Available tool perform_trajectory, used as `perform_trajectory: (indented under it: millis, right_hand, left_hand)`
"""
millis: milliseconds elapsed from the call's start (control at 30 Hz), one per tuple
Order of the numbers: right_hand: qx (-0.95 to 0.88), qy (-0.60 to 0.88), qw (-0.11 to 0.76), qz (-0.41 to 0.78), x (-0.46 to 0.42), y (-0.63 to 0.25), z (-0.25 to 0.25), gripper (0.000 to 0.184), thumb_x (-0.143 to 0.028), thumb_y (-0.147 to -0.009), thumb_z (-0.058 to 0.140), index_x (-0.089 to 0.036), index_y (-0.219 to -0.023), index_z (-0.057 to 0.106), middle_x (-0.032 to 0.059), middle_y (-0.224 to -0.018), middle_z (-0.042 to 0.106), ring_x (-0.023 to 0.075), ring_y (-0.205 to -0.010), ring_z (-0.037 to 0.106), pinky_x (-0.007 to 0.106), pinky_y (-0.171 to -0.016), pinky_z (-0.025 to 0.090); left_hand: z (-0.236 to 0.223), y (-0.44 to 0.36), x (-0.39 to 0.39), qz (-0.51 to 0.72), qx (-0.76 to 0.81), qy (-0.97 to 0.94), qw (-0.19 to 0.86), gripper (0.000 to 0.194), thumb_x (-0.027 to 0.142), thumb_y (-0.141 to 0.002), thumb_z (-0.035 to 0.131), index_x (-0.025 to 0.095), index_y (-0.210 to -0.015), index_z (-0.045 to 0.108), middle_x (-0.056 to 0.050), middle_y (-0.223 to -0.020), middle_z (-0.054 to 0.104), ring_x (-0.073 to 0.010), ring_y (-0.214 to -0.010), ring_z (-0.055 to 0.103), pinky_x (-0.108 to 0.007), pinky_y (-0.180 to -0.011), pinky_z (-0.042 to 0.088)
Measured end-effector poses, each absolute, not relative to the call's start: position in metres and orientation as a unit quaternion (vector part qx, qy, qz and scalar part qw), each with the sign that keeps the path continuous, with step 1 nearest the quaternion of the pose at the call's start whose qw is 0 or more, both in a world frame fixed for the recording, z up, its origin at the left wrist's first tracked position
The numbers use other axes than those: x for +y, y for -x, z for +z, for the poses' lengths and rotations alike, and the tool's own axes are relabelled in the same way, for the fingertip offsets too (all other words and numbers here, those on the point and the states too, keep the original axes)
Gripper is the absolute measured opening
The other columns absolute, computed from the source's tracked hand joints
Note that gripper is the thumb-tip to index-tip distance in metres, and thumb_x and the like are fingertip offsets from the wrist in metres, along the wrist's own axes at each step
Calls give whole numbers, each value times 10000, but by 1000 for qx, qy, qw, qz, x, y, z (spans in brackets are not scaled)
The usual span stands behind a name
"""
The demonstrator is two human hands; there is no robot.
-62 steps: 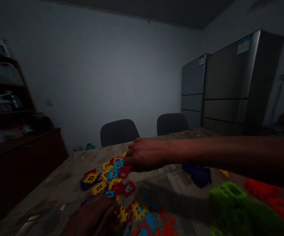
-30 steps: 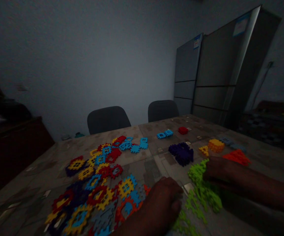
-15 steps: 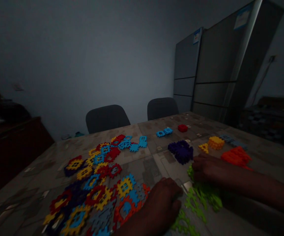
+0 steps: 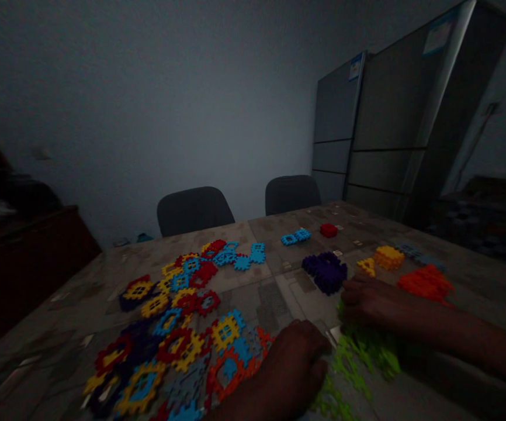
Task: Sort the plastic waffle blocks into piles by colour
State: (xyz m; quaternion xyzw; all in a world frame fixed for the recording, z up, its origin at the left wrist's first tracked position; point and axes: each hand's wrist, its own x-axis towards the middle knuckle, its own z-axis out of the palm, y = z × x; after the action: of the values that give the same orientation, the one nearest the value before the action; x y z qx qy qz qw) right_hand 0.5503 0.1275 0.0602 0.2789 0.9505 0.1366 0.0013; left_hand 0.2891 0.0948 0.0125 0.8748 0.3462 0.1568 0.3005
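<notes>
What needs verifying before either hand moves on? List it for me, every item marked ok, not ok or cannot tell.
1. Right hand at the green pieces: ok, it lies over part of them.
2. Right hand's grip on a piece: cannot tell, the hand hides its fingertips.
3. Left hand free of any piece: cannot tell, its palm is hidden.
4. Purple stack untouched by the right hand: cannot tell, the fingers are very close.
5. Mixed pieces on the left all one colour: not ok, red, yellow and blue mingle.
6. Red stack apart from both hands: ok.
</notes>
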Motion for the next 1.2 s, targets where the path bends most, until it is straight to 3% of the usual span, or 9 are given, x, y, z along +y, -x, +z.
perform_trajectory:
  millis: [267, 567, 833, 1200]
  right_hand:
    - [959, -249, -18, 138, 127, -543, 63, 269, -19, -882, 765, -204, -727, 646, -7, -763, 688, 188, -776, 536, 363, -703, 268]
    - [964, -214, -39, 153, 131, -542, 59, 227, -86, -936, 765, -203, -768, 665, 6, -770, 682, 203, -792, 529, 367, -725, 302]
    - [971, -193, -42, 136, 124, -544, 65, 192, -98, -986, 721, -197, -824, 692, 16, -816, 709, 206, -837, 561, 343, -758, 369]
    - [945, -299, -75, 112, 120, -546, 76, 242, -15, -944, 609, -210, -828, 692, 41, -850, 741, 204, -827, 632, 339, -734, 393]
  left_hand:
    - [13, -295, 96, 164, 341, -874, 305, 140, 139, -854, 658, 192, -959, 734, -84, -1066, 744, -265, -1040, 672, -393, -988, 538]
    - [17, -298, 98, 188, 384, -832, 353, 412, 182, -858, 689, 153, -1267, 721, -136, -1298, 729, -293, -1199, 660, -422, -1073, 520]
    - [11, -306, 103, 211, 402, -806, 381, 624, 217, -799, 789, 143, -1407, 672, -137, -1394, 700, -307, -1302, 618, -416, -1141, 474]
    - [13, -311, 111, 204, 392, -824, 353, 479, 173, -794, 735, 191, -1273, 747, -107, -1304, 750, -293, -1236, 654, -418, -1112, 490]
